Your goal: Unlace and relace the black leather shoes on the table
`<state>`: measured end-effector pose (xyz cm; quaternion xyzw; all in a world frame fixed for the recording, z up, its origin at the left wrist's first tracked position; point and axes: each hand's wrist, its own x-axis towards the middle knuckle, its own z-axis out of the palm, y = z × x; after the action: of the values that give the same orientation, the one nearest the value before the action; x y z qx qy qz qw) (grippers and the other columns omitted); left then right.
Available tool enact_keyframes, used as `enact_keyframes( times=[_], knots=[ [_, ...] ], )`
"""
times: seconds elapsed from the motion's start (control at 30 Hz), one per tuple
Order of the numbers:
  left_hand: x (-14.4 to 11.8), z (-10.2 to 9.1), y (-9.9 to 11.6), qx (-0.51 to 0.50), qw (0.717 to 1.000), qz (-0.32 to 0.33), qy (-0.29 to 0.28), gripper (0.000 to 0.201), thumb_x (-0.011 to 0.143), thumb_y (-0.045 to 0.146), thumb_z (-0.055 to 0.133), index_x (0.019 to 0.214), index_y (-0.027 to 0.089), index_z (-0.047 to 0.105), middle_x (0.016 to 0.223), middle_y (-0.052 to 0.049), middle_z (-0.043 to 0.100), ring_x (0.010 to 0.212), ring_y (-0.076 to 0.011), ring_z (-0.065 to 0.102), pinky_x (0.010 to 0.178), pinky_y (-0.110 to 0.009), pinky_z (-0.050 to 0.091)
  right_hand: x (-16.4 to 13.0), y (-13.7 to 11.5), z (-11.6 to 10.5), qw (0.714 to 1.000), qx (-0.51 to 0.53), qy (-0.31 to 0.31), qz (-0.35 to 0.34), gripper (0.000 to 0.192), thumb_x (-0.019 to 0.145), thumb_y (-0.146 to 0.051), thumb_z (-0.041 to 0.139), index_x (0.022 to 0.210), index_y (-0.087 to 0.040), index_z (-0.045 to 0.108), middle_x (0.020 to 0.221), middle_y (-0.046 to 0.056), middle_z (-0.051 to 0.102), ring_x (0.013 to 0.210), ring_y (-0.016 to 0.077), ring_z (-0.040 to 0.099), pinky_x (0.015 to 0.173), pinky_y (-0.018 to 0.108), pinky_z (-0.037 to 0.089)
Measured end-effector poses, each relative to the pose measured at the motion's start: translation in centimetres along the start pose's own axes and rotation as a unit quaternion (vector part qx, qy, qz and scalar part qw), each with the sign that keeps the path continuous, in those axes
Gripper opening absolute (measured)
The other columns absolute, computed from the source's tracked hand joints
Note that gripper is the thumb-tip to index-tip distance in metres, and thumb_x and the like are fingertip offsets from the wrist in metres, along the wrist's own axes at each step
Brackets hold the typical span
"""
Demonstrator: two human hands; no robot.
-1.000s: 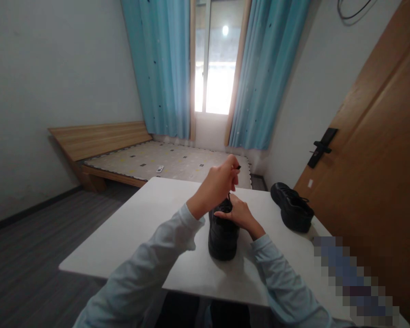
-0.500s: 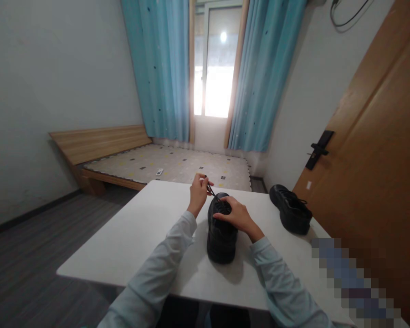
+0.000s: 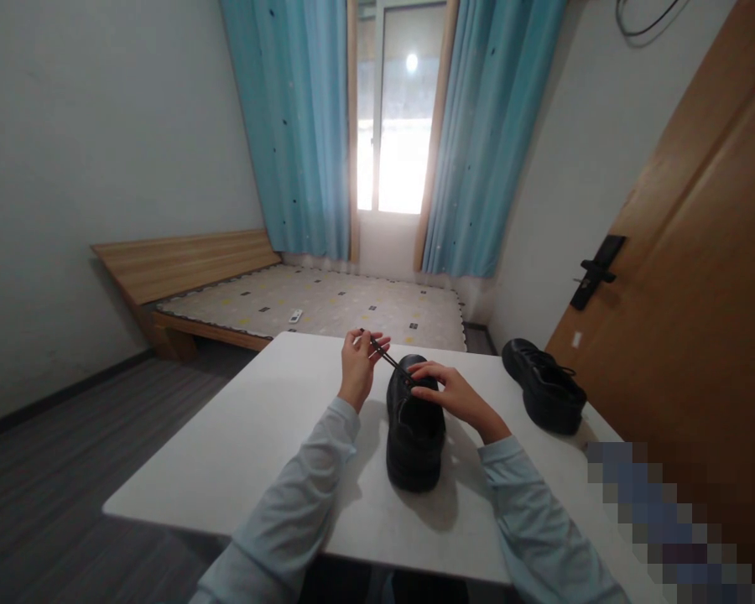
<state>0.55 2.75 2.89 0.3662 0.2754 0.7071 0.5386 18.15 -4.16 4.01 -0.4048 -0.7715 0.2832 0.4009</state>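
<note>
A black shoe [image 3: 413,453] stands on the white table in front of me, its heel towards me. My left hand [image 3: 357,367], closed in a pinch, holds a black shoelace [image 3: 386,356] stretched taut up and left from the shoe's front. Over the lacing lies my right hand [image 3: 451,391], with thumb and fingers closed around the base of the lace. The exact grip there is partly hidden by the fingers.
A second black shoe [image 3: 544,386] stands near the table's right edge, beside a wooden door [image 3: 685,252]. Beyond the white table [image 3: 226,453] is a bed [image 3: 327,294] with a small white object [image 3: 296,316] on it. A pixelated patch covers the lower right.
My left hand has moved slightly left and down, drawing the lace out longer. My right hand has shifted a little right, uncovering more of the shoe opening. The view has turned slightly.
</note>
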Motion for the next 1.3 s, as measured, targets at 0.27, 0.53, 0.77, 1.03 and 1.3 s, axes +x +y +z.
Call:
enact_keyframes(
  times=[0.27, 0.53, 0.77, 1.03, 1.3],
  knots=[
    [-0.6, -0.1, 0.5, 0.099, 0.995, 0.021, -0.007, 0.029, 0.076, 0.040, 0.060, 0.088, 0.018, 0.046, 0.076, 0.003, 0.054, 0.061, -0.0082, 0.060, 0.054, -0.019, 0.048, 0.1, 0.4, 0.1, 0.994, 0.076, 0.050, 0.059, 0.025, 0.071, -0.042, 0.069, 0.074, -0.017, 0.066, 0.085, 0.006, 0.070, 0.087, 0.0209, 0.062, 0.086, 0.039, 0.044],
    [-0.7, -0.3, -0.1, 0.156, 0.987, 0.000, -0.036, 0.035, 0.072, 0.040, 0.065, 0.090, 0.012, 0.055, 0.071, 0.000, 0.058, 0.048, -0.0039, 0.049, 0.043, -0.015, 0.038, 0.4, -0.6, 0.5, 0.965, 0.195, 0.148, 0.095, 0.026, 0.070, -0.041, 0.069, 0.073, -0.017, 0.061, 0.063, 0.001, 0.067, 0.065, 0.0157, 0.062, 0.072, 0.031, 0.046],
    [-1.5, 0.3, 0.6, 0.107, 0.993, 0.000, -0.044, 0.036, 0.074, 0.043, 0.064, 0.091, 0.014, 0.051, 0.083, -0.004, 0.061, 0.068, -0.0122, 0.066, 0.056, -0.019, 0.050, 0.7, -0.3, 1.1, 0.958, 0.163, 0.212, 0.109, 0.029, 0.066, -0.041, 0.071, 0.078, -0.015, 0.066, 0.053, -0.001, 0.062, 0.055, 0.0150, 0.058, 0.061, 0.030, 0.045],
    [-1.9, 0.4, 0.9, 0.094, 0.994, 0.013, -0.050, 0.035, 0.075, 0.044, 0.063, 0.091, 0.016, 0.049, 0.089, -0.004, 0.061, 0.079, -0.0169, 0.069, 0.064, -0.025, 0.055, 0.5, -1.1, 1.3, 0.980, 0.079, 0.160, 0.089, 0.023, 0.071, -0.037, 0.065, 0.073, -0.015, 0.072, 0.068, 0.004, 0.068, 0.061, 0.0162, 0.058, 0.059, 0.028, 0.044],
    [-2.0, 0.4, 0.8, 0.086, 0.995, 0.006, -0.045, 0.033, 0.074, 0.040, 0.066, 0.089, 0.015, 0.050, 0.091, -0.005, 0.061, 0.080, -0.0178, 0.069, 0.067, -0.028, 0.056, 0.3, -2.0, 0.9, 0.990, 0.065, 0.098, 0.082, 0.033, 0.077, -0.045, 0.059, 0.073, -0.015, 0.073, 0.062, 0.002, 0.064, 0.059, 0.0140, 0.054, 0.056, 0.026, 0.040]
  ],
)
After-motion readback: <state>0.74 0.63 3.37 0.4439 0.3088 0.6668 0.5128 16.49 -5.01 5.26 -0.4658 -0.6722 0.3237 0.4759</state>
